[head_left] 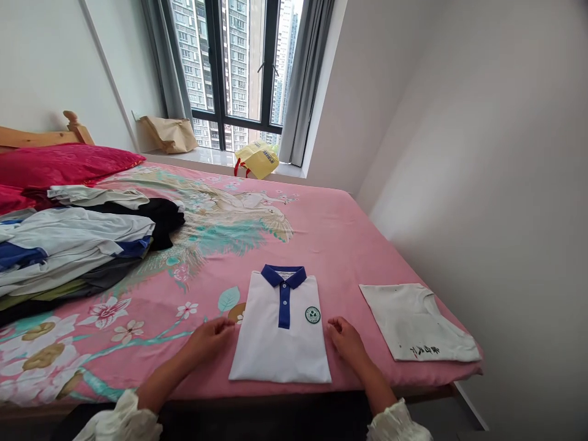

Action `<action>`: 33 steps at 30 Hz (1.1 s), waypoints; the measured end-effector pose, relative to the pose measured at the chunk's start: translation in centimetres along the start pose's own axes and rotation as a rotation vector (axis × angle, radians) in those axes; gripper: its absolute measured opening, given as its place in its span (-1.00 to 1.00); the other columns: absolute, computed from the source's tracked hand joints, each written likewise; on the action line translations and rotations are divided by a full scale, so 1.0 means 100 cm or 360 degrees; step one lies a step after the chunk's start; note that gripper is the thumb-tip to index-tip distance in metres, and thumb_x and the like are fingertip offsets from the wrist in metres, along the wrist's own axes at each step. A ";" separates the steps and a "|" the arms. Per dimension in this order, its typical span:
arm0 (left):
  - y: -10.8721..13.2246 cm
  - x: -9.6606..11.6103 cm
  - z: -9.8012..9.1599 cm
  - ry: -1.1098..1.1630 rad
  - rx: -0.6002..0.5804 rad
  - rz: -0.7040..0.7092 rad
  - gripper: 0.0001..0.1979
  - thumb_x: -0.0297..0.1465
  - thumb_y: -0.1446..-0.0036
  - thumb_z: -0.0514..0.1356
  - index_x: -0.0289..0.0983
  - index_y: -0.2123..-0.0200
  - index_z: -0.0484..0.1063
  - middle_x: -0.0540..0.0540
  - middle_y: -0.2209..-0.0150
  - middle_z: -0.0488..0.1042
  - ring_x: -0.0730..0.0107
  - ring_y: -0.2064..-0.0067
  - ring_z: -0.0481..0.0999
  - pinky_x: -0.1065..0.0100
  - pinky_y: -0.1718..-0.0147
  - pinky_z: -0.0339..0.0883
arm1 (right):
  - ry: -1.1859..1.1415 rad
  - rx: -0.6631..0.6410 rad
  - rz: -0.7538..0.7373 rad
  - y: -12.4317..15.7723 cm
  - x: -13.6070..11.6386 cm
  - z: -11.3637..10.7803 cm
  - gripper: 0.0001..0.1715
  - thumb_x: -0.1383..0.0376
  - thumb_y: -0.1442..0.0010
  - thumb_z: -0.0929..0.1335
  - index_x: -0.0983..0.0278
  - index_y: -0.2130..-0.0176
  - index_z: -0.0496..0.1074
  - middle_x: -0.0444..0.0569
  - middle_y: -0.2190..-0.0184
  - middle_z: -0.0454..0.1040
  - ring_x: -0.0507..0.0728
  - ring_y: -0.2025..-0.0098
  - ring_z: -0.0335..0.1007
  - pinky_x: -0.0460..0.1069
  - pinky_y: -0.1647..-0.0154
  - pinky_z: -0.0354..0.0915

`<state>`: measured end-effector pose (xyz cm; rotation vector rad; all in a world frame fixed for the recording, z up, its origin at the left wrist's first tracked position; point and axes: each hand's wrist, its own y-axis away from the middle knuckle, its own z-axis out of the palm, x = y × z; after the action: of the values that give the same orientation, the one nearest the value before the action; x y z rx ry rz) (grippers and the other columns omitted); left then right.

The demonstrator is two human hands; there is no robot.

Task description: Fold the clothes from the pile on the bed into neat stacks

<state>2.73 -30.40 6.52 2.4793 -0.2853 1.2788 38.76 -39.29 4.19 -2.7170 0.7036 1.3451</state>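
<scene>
A folded white polo shirt (pixel 281 340) with a blue collar and a round green badge lies flat on the pink flowered bedsheet (pixel 321 233), near the bed's front edge. My left hand (pixel 210 337) rests on the sheet against the shirt's left edge, fingers curled loosely. My right hand (pixel 345 340) rests against the shirt's right edge, fingers curled the same way. Neither hand holds anything that I can see.
A second folded white shirt (pixel 416 323) with black writing lies at the bed's right corner. A heap of unfolded clothes (pixel 78 245) covers the left side, red pillows (pixel 59 165) behind it. A yellow bag (pixel 258 159) and a brown paper bag (pixel 171 135) sit on the windowsill.
</scene>
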 end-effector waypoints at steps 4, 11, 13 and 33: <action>-0.071 0.021 -0.010 -0.0117 0.0270 0.0131 -0.61 -0.13 -0.06 0.01 -0.24 0.27 0.51 -0.05 0.28 0.56 0.20 0.18 0.49 0.32 0.18 0.31 | -0.0102 0.0155 -0.0180 -0.045 -0.027 0.013 -0.65 0.15 -0.11 0.25 0.26 0.16 0.43 0.00 0.21 0.50 0.13 0.19 0.43 -0.05 0.20 0.31; -0.166 0.043 0.001 -0.0064 0.0315 0.0062 -0.75 -0.33 0.12 0.16 -0.27 0.33 0.52 -0.13 0.20 0.56 0.17 0.04 0.44 0.33 0.09 0.28 | -0.0040 0.0164 -0.0074 -0.125 -0.044 0.033 -0.57 0.21 -0.14 0.23 0.27 0.01 0.36 0.05 0.09 0.46 0.10 0.10 0.39 -0.05 0.11 0.26; -0.180 0.042 0.004 -0.0027 0.0290 -0.0026 -0.83 -0.38 0.21 0.21 -0.27 0.44 0.50 -0.10 0.36 0.56 0.19 0.19 0.49 0.36 0.25 0.32 | -0.0005 0.0130 -0.0023 -0.142 -0.041 0.035 -0.61 0.19 -0.12 0.26 0.26 0.07 0.39 0.04 0.13 0.48 0.10 0.15 0.40 -0.05 0.16 0.26; -0.153 0.016 -0.011 0.0483 -0.0132 -0.0302 -0.61 -0.11 0.26 0.28 -0.30 0.44 0.43 0.04 0.60 0.39 0.57 0.65 0.24 0.49 0.70 -0.07 | -0.0363 -0.0188 0.0128 -0.119 -0.019 0.023 -0.58 -0.03 -0.08 0.28 0.26 0.51 0.25 -0.21 0.68 0.27 -0.06 0.72 0.14 -0.16 0.75 0.10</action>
<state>7.80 -15.84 5.31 2.1460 -0.0262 1.5002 40.90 -27.33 2.15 -2.5840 0.7421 1.7325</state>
